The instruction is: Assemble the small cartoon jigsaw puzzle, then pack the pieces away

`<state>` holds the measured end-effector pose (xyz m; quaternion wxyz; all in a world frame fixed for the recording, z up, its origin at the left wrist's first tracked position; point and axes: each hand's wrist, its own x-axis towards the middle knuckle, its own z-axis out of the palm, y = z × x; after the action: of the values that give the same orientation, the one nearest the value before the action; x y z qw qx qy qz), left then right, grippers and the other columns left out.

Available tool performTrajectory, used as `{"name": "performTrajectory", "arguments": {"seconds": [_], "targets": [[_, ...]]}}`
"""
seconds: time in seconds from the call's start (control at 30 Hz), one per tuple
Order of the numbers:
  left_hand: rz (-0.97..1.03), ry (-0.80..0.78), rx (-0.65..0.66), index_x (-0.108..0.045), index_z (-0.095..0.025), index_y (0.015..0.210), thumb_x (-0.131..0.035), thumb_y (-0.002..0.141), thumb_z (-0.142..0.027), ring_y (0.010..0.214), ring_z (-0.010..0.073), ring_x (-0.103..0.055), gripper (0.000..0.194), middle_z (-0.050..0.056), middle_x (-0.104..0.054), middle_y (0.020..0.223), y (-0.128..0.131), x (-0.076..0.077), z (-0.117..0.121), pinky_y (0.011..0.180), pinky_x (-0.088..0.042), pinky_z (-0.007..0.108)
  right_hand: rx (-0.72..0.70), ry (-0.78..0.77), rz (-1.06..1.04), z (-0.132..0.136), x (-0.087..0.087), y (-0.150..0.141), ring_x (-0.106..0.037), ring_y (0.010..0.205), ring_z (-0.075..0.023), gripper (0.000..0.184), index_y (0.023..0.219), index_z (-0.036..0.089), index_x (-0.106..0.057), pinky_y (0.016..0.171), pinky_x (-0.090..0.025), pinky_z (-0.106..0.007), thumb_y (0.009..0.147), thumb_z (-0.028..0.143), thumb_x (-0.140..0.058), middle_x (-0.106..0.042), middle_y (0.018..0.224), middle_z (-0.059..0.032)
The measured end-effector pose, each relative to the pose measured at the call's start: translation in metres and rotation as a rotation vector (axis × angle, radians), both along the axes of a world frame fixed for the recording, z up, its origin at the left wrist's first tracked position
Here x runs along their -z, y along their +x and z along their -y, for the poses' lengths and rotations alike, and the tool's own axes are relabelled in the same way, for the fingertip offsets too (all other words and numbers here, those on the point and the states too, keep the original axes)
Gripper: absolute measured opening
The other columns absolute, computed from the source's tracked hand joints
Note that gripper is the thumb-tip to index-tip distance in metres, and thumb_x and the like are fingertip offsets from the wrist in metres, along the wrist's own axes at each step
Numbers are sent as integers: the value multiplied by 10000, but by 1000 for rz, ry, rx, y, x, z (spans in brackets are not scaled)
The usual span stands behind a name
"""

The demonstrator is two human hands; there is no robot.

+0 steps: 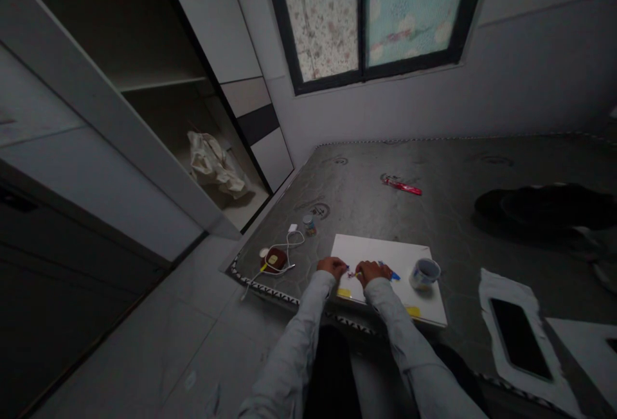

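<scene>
While both hands [351, 271] pinch one small piece | one white board [385, 255] | one cup [424, 273]

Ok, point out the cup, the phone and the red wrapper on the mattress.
cup [424, 273], head view, on its side wall.
phone [519, 338], head view, on the middle of its dark screen.
red wrapper [402, 186], head view, on its middle.
</scene>
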<state>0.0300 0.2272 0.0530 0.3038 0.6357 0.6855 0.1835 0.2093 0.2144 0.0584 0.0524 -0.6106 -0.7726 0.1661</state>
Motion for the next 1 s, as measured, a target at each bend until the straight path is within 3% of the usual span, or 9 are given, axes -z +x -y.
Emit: {"name": "performTrajectory", "arguments": {"seconds": [0.23, 0.33, 0.47, 0.67, 0.83, 1.0], "targets": [[-92, 147, -69, -767, -202, 1022, -714, 836, -212, 990, 166, -670, 194, 56, -746, 1059, -10, 0, 8, 954, -493, 283, -26, 17, -32, -3, -2, -1, -552, 1142, -261, 156, 999, 287, -695, 974, -254, -480, 896, 231, -594, -707, 1012, -48], [-95, 203, 27, -762, -229, 1062, -646, 898, -249, 1017, 152, -654, 202, 47, -721, 1083, -7, -1, 15, 961, -483, 260, -40, 19, -79, -3, -2, 1, -551, 1166, -250, 194, 1057, 305, -690, 991, -237, -490, 910, 242, -580, -712, 1055, -45], [-72, 184, 177, -757, -292, 1096, -694, 862, -359, 994, 154, -659, 251, 26, -694, 1127, 0, -1, 22, 897, -501, 239, -49, 34, -134, -3, -1, 3, -559, 1175, -244, 222, 1067, 307, -691, 997, -241, -480, 895, 212, -587, -723, 1084, -34], [-51, 190, 102, -762, -253, 986, -609, 917, -339, 949, 136, -662, 189, 0, -743, 1010, 11, -3, 22, 909, -483, 218, 13, 36, -298, -4, 1, 9, -642, 1030, -228, 175, 1044, 312, -686, 991, -300, -464, 883, 300, -620, -745, 1005, 14], [-84, 196, 91, -727, -228, 988, -539, 943, -282, 955, 135, -642, 201, 9, -715, 1035, 12, -7, 21, 893, -477, 217, 43, 72, -470, -9, 9, 16, -679, 906, -174, 234, 1063, 309, -689, 894, -424, -344, 838, 273, -639, -747, 930, 46], [-46, 193, 95, -724, -216, 979, -537, 935, -248, 928, 136, -641, 195, 12, -727, 988, 15, -6, 22, 884, -480, 223, 71, 52, -484, -12, 16, 19, -689, 938, -182, 205, 1007, 285, -742, 896, -455, -327, 849, 308, -615, -765, 968, 14]]}}
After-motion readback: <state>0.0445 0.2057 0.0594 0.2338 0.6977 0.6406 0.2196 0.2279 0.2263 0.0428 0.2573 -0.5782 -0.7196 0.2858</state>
